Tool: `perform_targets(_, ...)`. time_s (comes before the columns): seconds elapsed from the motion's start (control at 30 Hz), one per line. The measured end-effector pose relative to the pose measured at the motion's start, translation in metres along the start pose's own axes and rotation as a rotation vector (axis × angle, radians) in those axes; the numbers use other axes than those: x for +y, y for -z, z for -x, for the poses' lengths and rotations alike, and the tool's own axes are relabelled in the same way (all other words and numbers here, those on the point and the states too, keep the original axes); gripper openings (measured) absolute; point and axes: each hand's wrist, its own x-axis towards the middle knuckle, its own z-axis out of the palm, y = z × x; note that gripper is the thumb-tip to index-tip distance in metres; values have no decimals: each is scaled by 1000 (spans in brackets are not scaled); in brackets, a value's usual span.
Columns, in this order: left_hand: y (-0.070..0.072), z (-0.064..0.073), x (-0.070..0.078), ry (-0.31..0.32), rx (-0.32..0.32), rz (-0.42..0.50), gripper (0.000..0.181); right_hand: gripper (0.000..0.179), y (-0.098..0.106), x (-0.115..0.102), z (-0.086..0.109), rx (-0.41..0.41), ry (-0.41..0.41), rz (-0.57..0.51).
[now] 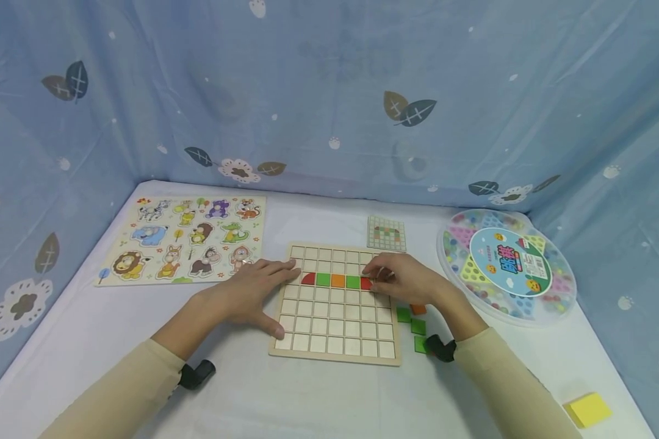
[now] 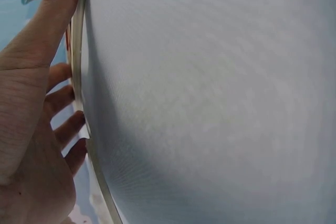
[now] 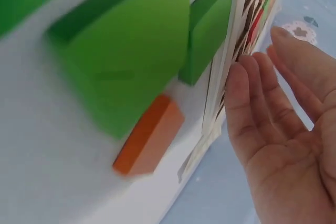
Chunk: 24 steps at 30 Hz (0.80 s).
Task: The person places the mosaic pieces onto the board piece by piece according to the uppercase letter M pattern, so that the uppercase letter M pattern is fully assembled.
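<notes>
A wooden grid board [image 1: 335, 358] lies on the white table. One row holds a red curved piece [image 1: 309, 278], a green tile [image 1: 323, 279], an orange tile [image 1: 337, 280], another green tile [image 1: 353, 281] and a red piece [image 1: 366, 283] at the right end. My left hand [image 1: 249, 296] rests along the board's left edge, thumb near the lower corner and fingers spread. My right hand [image 1: 409, 279] is over the board's right side, fingertips at the right red piece. In the right wrist view its thumb stands apart from the fingers [image 3: 239, 85], with nothing seen pinched between them.
Right of the board lie loose green tiles [image 1: 418, 327] and an orange tile [image 3: 152, 140]. A small pattern card [image 1: 386, 242] lies behind it. An animal puzzle [image 1: 189, 241] is at left, a round game box [image 1: 511, 262] at right, and a yellow block [image 1: 587, 410] at front right.
</notes>
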Motion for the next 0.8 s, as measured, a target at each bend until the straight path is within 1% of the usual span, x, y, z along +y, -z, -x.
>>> perform_targets(0.1, 0, 0, 0, -2, 1, 0, 123, 27, 4, 0, 7, 17, -1, -14)
perform_targets(0.27, 0, 0, 0, -2, 0, 0, 123, 27, 8, 1, 18, 34, -6, -6)
perform_targets(0.4, -1, -1, 0, -2, -4, 1, 123, 26, 8, 4, 28, 30, -22, -5)
perform_targets(0.57, -1, -1, 0, 3, -6, -2, 123, 27, 10, 13, 41, 29, -2, -6)
perform_targets(0.7, 0, 0, 0, 8, -4, 1, 124, 28, 11, 17, 48, 31, -20, 4)
perform_targets(0.8, 0, 0, 0, -1, 6, 0, 123, 29, 11, 17, 53, 24, -29, -8)
